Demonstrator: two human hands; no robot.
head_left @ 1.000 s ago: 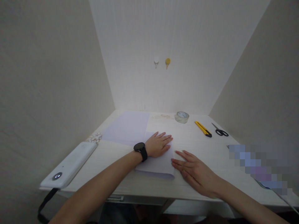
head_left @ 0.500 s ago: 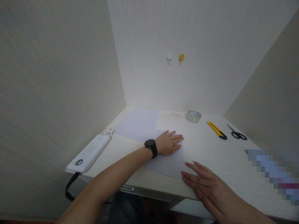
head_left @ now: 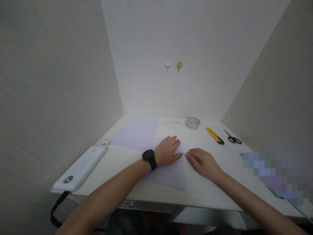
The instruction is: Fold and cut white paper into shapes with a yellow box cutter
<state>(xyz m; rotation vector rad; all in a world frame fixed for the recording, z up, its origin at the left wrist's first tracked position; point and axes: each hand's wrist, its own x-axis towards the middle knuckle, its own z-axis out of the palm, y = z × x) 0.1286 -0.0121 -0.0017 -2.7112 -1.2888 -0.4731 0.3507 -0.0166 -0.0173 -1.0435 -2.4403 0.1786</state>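
Head view: pale desk in a white-walled corner. Folded paper at 6 o'clock. Left hand, fingers flat and spread, pins it, likely against sliding. Right hand at 3 o'clock of the sheet, fingers extended along its edge, gripping nothing. Right side pixelated.

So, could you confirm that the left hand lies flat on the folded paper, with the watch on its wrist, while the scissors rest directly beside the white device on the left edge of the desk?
Not quite: the scissors lie far right, beside the yellow utility knife, not by the white device. The head view shows this. The left hand does lie flat on the folded paper, with the watch on its wrist.
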